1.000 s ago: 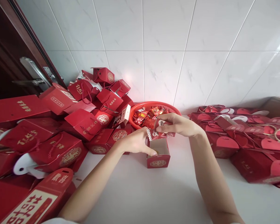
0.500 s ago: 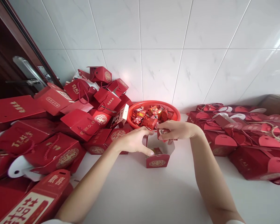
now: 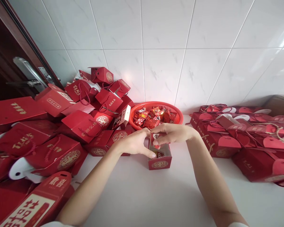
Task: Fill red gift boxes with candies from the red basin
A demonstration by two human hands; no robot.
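A small red box (image 3: pixel 160 163) with a gold round pattern on its front stands open-topped on the white table (image 3: pixel 142 195), and some wrapped items show inside. My left hand (image 3: pixel 138 143) grips the left wall of this box, its thumb over the edge. Above the opening, my right hand (image 3: pixel 171 135) holds a small red packet (image 3: pixel 155 138) with pale characters between thumb and fingers. Just behind both hands sits a red plastic basket (image 3: pixel 179 118) of red-wrapped sweets (image 3: pixel 151 122).
Red gift boxes (image 3: pixel 80 126) with rope handles are heaped on the left. More closed red boxes (image 3: pixel 223 143) stand in rows on the right, with a brown carton (image 3: pixel 280 105) behind. A tiled wall (image 3: pixel 165 63) rises at the back; a door handle (image 3: pixel 27 71) is at upper left.
My right hand has moved left with the red packet, which is now over the left part of the box opening. The box's right flap no longer leans outward. My left hand has stayed put.
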